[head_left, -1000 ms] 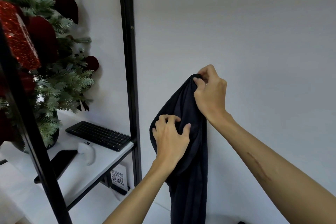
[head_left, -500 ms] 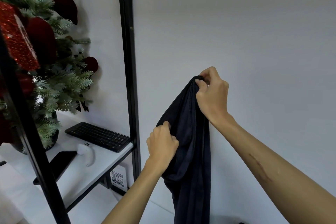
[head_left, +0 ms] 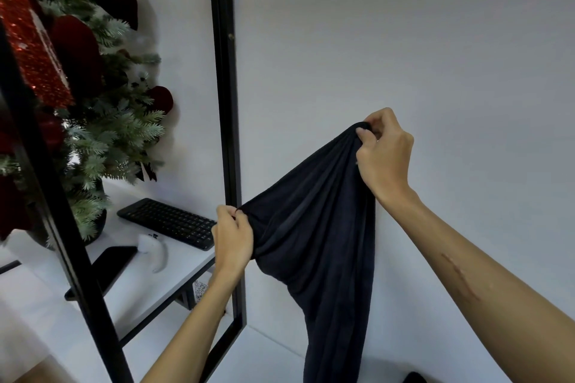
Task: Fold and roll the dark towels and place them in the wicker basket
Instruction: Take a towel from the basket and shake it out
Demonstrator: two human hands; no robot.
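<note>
A dark navy towel [head_left: 320, 227] hangs in the air in front of a white wall, its lower part dropping past the bottom of the view. My right hand [head_left: 384, 152] pinches its top edge, held high. My left hand [head_left: 233, 235] grips another part of the edge, lower and to the left, so the cloth stretches in a slope between the two hands. The wicker basket is not in view.
A black metal frame post [head_left: 225, 121] stands just left of the towel. Behind it a white shelf [head_left: 155, 286] carries a black keyboard [head_left: 169, 222], a white mouse [head_left: 154, 250] and a dark phone [head_left: 107, 267]. A decorated Christmas tree [head_left: 93, 121] fills the upper left.
My left hand closed on the towel's edge and pulled it left and down, spreading the cloth out. My right hand kept its pinch at the top.
</note>
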